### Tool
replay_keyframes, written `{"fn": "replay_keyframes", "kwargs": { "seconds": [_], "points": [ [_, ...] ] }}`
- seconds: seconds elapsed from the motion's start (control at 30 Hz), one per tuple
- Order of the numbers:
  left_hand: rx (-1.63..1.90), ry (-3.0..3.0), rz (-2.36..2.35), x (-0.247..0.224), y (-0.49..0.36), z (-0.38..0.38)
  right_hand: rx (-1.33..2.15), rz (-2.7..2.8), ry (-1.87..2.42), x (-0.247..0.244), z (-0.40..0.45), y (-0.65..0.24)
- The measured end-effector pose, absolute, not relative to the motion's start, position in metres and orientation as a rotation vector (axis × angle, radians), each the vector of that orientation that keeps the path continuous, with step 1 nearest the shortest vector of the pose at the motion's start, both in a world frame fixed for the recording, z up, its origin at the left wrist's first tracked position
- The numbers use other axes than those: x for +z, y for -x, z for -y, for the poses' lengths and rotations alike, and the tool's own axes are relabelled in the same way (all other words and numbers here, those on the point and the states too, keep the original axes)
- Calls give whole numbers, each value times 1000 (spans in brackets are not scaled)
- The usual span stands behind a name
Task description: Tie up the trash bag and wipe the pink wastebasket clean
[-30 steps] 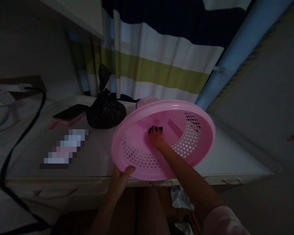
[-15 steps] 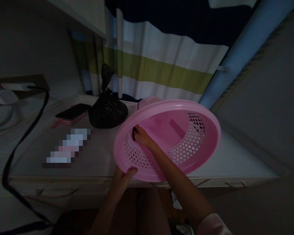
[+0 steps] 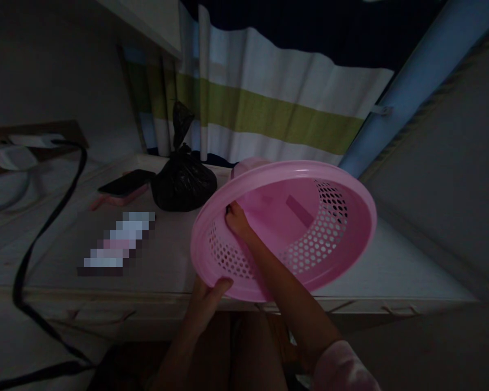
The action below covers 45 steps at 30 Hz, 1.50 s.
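Observation:
A pink plastic basket (image 3: 285,296) with rows of round holes in its wall lies tilted on the white desk, its mouth facing me. My left hand (image 3: 207,296) grips the lower left of its rim, thumb on the inside and fingers hidden behind. My right hand (image 3: 237,219) reaches into the basket, closed against the inner left wall. A small dark thing (image 3: 228,208) shows at its fingers, too little of it to name. Left of the basket stands a knotted black plastic bag (image 3: 184,182).
On the desk (image 3: 175,250) lie a dark phone on a pink item (image 3: 126,183) and a blurred-out screen (image 3: 120,241). A black cable (image 3: 44,233) hangs at the left from a power strip (image 3: 36,141). Striped curtains (image 3: 277,114) hang behind; drawers run along the desk's front.
My right hand has shifted slightly along the basket's inner left wall, and less of the dark thing shows. The whole view has moved a little; my left hand keeps its hold.

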<state>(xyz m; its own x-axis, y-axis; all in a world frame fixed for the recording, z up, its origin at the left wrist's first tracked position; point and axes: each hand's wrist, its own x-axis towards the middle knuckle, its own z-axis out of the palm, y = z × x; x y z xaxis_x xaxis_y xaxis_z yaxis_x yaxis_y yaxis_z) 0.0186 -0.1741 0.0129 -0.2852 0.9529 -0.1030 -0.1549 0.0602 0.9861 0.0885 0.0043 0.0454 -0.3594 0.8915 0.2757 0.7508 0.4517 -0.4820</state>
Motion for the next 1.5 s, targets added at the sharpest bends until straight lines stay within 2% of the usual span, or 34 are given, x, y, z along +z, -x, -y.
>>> {"fn": "replay_keyframes", "kwargs": {
  "seconds": [0.13,0.33,0.67,0.93,1.27,1.5],
  "points": [
    [1433,-926,-1335,16,-19,174,348,2215,1604,39,-2,-108],
    [1458,-932,-1317,18,-21,175,315,2222,1721,37,14,-116],
    [1452,-928,-1289,20,-21,177,376,2230,1502,50,-1,-104],
    [1412,-925,-1319,18,-19,178,261,2201,1330,44,-15,-99],
    [1472,-896,-1291,16,-20,176,144,2247,1832,49,10,-124],
    [1458,-919,-1279,15,-19,175,306,2217,1676,57,1,-119]
  ]
}}
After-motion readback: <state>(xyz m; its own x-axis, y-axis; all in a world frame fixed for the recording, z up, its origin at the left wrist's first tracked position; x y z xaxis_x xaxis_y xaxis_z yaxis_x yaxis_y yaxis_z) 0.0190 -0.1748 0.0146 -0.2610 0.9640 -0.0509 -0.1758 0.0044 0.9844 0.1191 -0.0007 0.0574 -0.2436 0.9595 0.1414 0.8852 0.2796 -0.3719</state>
